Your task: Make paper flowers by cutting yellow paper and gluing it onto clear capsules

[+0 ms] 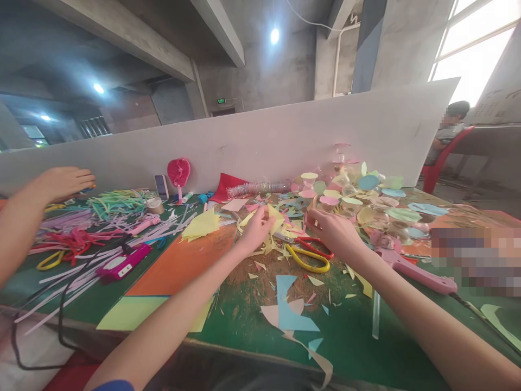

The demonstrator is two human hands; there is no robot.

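Note:
My left hand point(255, 234) pinches a piece of pale yellow paper point(277, 218) above a heap of paper scraps. A short way to its right, my right hand point(334, 227) has its fingers drawn together; whatever they hold is too small to make out. Between and just below the two hands lie scissors point(308, 266) with yellow and red handles. Cut-out scraps of blue paper point(286, 304) and other colours are scattered nearer the table's front edge. A stack of yellow paper squares point(201, 224) is left of my left hand.
A pink glue gun point(419, 274) lies by my right forearm. Plastic cups with paper discs point(368, 182) crowd the back right. At left are a pink power strip point(124, 262), coloured strips point(114, 205) and another person's hand point(67, 182). A white partition point(260, 144) stands behind.

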